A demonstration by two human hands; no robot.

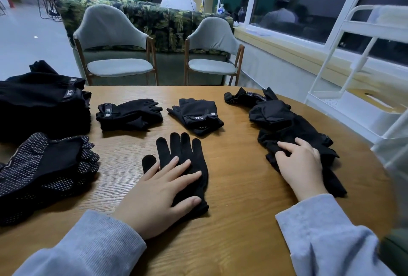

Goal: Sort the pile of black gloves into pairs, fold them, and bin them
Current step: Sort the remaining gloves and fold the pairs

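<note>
A plain black knit glove (pixel 183 154) lies flat on the wooden table (pixel 238 187), fingers pointing away from me. My left hand (pixel 159 196) presses on its palm and cuff with straight fingers. To the right a loose pile of black gloves (pixel 284 125) stretches along the table. My right hand (pixel 302 165) rests on the near part of that pile, fingers curled into the fabric. Two folded glove pairs (pixel 130 114) (pixel 196 114) with grey wrist straps sit further back in the middle.
A tall stack of strapped black gloves (pixel 42 103) and dotted-grip gloves (pixel 44 169) fill the left side. A white wire cart (pixel 353 103) stands off the table's right edge. Two grey chairs (pixel 114 55) face the far edge.
</note>
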